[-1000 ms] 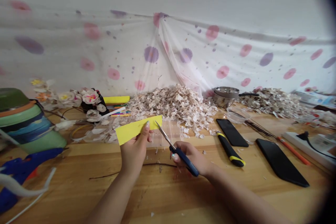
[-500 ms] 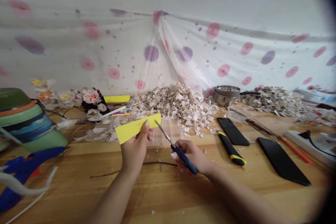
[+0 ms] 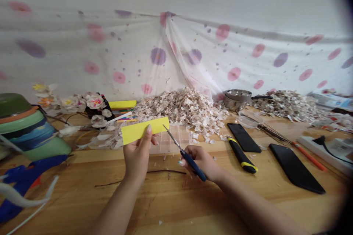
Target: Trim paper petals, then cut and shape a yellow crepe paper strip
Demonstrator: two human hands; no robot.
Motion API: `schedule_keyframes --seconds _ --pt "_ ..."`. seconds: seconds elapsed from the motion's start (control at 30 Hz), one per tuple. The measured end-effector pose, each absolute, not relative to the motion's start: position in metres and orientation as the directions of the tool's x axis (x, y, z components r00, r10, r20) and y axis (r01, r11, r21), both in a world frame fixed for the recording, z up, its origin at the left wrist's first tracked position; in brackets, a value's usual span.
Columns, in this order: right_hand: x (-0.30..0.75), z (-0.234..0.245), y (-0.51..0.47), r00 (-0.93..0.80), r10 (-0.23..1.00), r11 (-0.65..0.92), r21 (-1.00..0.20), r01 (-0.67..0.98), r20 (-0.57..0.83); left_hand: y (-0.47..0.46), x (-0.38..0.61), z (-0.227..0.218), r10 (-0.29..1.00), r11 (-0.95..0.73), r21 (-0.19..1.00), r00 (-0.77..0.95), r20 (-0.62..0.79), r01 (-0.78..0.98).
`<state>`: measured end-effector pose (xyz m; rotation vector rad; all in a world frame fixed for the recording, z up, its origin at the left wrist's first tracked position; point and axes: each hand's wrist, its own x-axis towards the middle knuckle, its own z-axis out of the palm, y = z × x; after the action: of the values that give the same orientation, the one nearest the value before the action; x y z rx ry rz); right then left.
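Observation:
My left hand (image 3: 137, 156) pinches a yellow paper strip (image 3: 138, 131) by its lower edge and holds it up above the wooden table (image 3: 171, 205). My right hand (image 3: 203, 161) grips blue-handled scissors (image 3: 184, 154). Their blades point up and left, with the tip just right of the strip's end, not touching it. Behind both hands lies a big pile of pale paper scraps (image 3: 184, 108).
Two black phones (image 3: 244, 137) (image 3: 296, 168) and a black-and-yellow utility knife (image 3: 242, 157) lie to the right. A metal pot (image 3: 237, 99), a second scrap pile (image 3: 289, 104), paper flowers (image 3: 95, 102), stacked bowls (image 3: 26, 128) and a blue glue gun (image 3: 24, 176) stand around.
The left hand has shifted slightly left and the yellow strip now lies flatter. The scissors have barely moved.

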<state>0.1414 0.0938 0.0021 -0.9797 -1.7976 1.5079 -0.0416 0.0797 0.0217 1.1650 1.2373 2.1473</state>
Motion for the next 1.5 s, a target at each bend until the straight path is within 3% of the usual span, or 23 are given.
schedule_keyframes --seconds 0.3,0.5,0.57,0.7,0.93,1.5 --pt "0.140 0.002 0.093 -0.584 0.809 0.002 -0.994 0.113 -0.065 0.081 -0.041 0.027 0.625 -0.577 0.816 -0.627 0.465 0.030" --pt "0.142 0.005 0.089 -0.649 0.755 0.146 -0.989 0.031 0.091 0.081 -0.042 0.030 0.538 -0.608 0.791 -0.699 0.471 0.066" --pt "0.141 0.007 0.088 -0.665 0.742 0.171 -0.983 0.066 0.085 0.080 -0.042 0.031 0.533 -0.600 0.796 -0.701 0.473 0.081" --pt "0.140 0.011 0.086 -0.677 0.736 0.139 -0.981 0.136 0.010 0.078 -0.040 0.030 0.566 -0.577 0.811 -0.667 0.484 0.098" --pt "0.139 0.008 0.090 -0.656 0.754 0.060 -0.998 0.024 0.029 0.074 -0.032 0.026 0.663 -0.523 0.840 -0.550 0.507 0.144" --pt "0.140 0.001 0.093 -0.608 0.794 0.055 -0.996 0.077 -0.003 0.075 -0.033 0.027 0.678 -0.545 0.835 -0.544 0.494 0.079"
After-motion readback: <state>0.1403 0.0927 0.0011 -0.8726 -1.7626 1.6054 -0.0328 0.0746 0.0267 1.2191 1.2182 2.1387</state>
